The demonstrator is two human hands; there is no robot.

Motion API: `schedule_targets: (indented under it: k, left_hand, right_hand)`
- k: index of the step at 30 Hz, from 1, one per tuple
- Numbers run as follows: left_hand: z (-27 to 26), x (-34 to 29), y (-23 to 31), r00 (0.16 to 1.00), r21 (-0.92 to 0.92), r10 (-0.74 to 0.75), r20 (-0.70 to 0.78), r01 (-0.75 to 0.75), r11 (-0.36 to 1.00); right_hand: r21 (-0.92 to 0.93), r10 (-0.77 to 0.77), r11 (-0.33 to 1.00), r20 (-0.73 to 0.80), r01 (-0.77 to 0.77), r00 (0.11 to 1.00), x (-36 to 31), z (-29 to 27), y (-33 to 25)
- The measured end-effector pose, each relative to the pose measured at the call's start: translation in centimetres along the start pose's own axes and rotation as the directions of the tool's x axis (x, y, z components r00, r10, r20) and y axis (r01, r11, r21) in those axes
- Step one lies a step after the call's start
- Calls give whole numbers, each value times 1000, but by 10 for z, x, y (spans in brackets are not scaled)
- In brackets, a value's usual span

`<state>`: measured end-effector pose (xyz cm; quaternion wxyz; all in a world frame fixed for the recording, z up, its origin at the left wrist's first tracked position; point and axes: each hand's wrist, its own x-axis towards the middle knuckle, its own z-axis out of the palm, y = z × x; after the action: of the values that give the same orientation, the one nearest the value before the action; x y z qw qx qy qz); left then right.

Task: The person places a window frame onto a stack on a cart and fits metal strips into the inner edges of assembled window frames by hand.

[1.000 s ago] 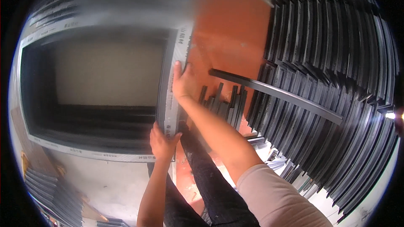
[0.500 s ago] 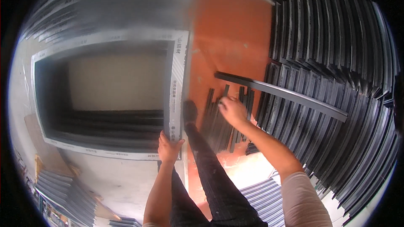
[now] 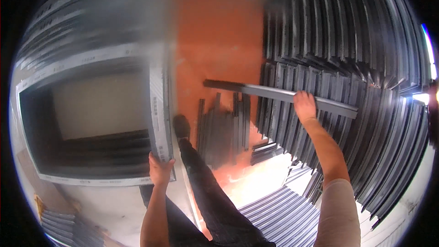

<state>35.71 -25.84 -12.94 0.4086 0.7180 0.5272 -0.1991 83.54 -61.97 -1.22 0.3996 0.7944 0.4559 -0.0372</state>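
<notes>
A large rectangular window frame point(image 3: 159, 105), dark with pale printed film on its faces, stands at the left. Near its lower right corner my left hand point(image 3: 160, 168) grips the side bar, the thumb pointing right. On the right, my right hand point(image 3: 305, 105) is closed over a long dark grey metal profile point(image 3: 336, 106). That profile lies slantwise, its right part across the stacked profiles and its left end over the orange floor. Part of the profile is hidden under my fingers.
Tall stacks of dark profiles point(image 3: 315, 27) fill the right side. Several shorter dark strips point(image 3: 222, 132) lie on the orange floor point(image 3: 219, 36). More grey profiles point(image 3: 283, 215) lie at the bottom, and another pile point(image 3: 61, 224) is at the lower left. My shoe point(image 3: 181, 127) is beside the frame.
My right hand has moved right, from above the short strips to the long profile, and closed on it. The view has shifted right; my left hand still holds the frame.
</notes>
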Motion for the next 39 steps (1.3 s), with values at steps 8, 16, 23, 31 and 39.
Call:
schedule_targets:
  k: [8,16,23,31,39]
  left_hand:
    - [-16,-2,-17,997,-24,69,-42,-70,997]
    - [-144,-84,61,757,52,603,-251,-612,789]
    - [-223,-124,71,462,-30,851,-251,-882,470]
    - [-244,-125,19,350,51,926,-140,-932,360]
    - [-308,-13,-136,756,531,654,15,-560,635]
  right_hand:
    - [351,42,930,200,-112,979,-47,-114,-36]
    - [786,144,554,235,-275,961,-232,-254,-65]
    - [620,133,13,777,-785,616,-264,-305,-181]
    - [983,-110,92,168,-159,980,-175,-357,-315]
    - [990,-580,36,-88,134,810,-13,-456,-455]
